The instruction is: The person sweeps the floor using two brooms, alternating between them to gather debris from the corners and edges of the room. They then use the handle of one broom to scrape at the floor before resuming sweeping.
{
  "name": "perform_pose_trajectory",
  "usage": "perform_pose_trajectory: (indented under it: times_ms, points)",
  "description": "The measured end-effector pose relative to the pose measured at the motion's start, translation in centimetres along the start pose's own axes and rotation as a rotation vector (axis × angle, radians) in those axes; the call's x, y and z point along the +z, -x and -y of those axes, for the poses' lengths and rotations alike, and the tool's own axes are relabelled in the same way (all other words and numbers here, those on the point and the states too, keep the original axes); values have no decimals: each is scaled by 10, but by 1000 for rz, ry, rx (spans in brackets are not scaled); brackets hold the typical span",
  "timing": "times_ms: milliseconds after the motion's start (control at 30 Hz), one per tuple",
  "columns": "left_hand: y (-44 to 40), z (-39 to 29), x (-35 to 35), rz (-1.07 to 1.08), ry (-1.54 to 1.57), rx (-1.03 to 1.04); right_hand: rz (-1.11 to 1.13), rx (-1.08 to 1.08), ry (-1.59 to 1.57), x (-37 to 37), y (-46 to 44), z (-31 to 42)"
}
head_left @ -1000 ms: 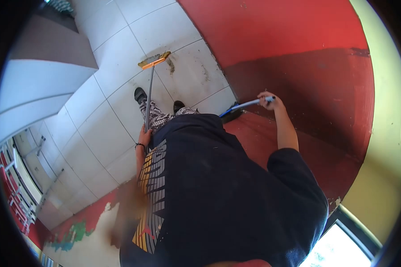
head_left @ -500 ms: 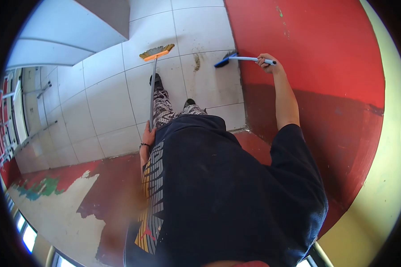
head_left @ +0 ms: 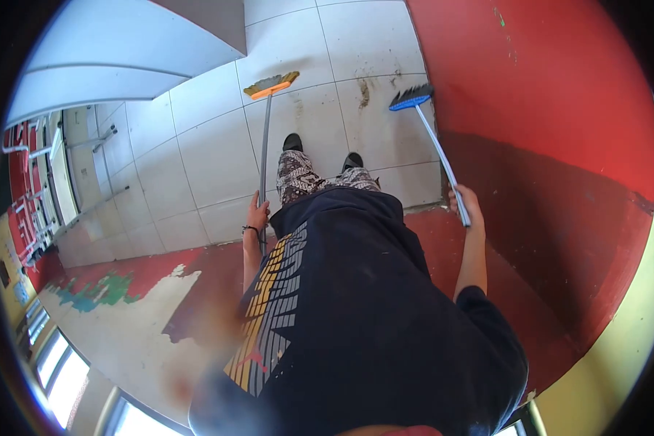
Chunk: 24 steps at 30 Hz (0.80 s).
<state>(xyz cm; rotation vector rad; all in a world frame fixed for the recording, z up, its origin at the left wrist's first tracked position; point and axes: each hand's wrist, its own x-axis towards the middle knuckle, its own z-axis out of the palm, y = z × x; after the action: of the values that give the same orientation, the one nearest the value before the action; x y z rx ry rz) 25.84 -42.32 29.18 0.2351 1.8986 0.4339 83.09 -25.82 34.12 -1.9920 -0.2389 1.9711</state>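
Head view, hands [head_left: 258, 213] [head_left: 469, 206] gripping brooms [head_left: 271, 89] [head_left: 408, 102], unclear lettering [head_left: 275, 298]

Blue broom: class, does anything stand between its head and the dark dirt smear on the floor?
Nothing visible does. Only floor tile lies between the blue broom head, on the handle held by the right hand, and the dirt smear.

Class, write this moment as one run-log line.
left hand: grips orange broom | right hand: grips blue broom | dirt: on tiles, between broom heads
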Motion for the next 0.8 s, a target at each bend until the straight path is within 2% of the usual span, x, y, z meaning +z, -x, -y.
perform_pose_trajectory:
  times_ms: [167, 267, 400, 433, 500, 567, 633, 700, 767, 800]
  points:
    - [-49, 46, -51, -44, -82, -15, -16, 127, -258, -3, 42, -125]
    - [-92, 72, -73, -103, -140, -36, -147, 247, -347, 20, 34, -176]
    - [-125, 115, -87, -198, -209, -8, -15, 326, -565, 27, -15, -242]
    - [-136, 122, -90, -206, -191, -6, -6, 319, -548, 32, -34, -245]
    - [-141, 134, -88, -244, -330, 58, 200, 297, -442, 35, -76, -256]
    - [-130, 137, -86, -231, -291, 10, 136, 416, -677, 43, -122, -255]
    - [-131, 134, -75, -232, -210, -1, 209, 504, -687, 63, -168, -233]
    - [-131, 142, -66, -221, -135, -26, 255, 595, -634, 88, -213, -189]
    - [-133, 161, -52, -243, -97, -12, 269, 681, -767, 120, -225, -122]
    - [-130, 163, -47, -248, -89, 15, 309, 618, -733, 132, -234, -90]
